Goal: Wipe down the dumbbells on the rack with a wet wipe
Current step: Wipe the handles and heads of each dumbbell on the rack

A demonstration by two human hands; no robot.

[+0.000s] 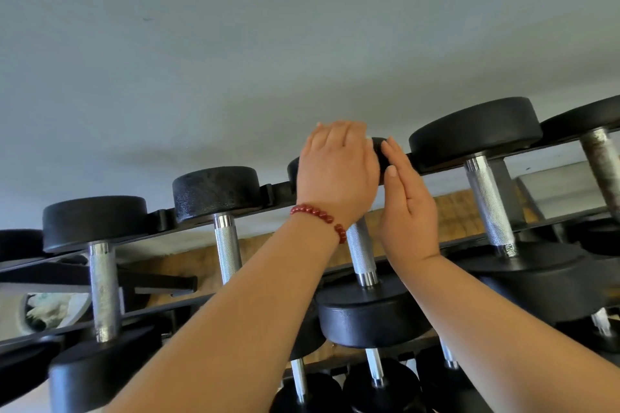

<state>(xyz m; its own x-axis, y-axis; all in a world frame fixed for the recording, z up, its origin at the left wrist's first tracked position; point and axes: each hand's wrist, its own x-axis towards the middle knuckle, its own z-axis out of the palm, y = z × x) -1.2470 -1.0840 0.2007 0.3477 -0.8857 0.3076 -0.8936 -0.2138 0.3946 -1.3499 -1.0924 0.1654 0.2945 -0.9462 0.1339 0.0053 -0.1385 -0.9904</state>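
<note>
Your two arms reach up from the bottom to the top row of the rack. This row holds five dumbbells that you can see whole, side by side, each with its silver bar pointing at you, and one more black end peeks in at the far left.

Your left hand, with a red bead bracelet on the wrist, lies over the far end of the middle dumbbell. Its fingers are close together, and the tips go over the edge, so I cannot tell if they pinch anything.

Your right hand is flat on the right side of that same black end. Its fingers are straight and pressed together.

At the far right, the last dumbbell has a rusty bar. A lower row of smaller dumbbells sits under your arms. A grey wall is behind the rack.
</note>
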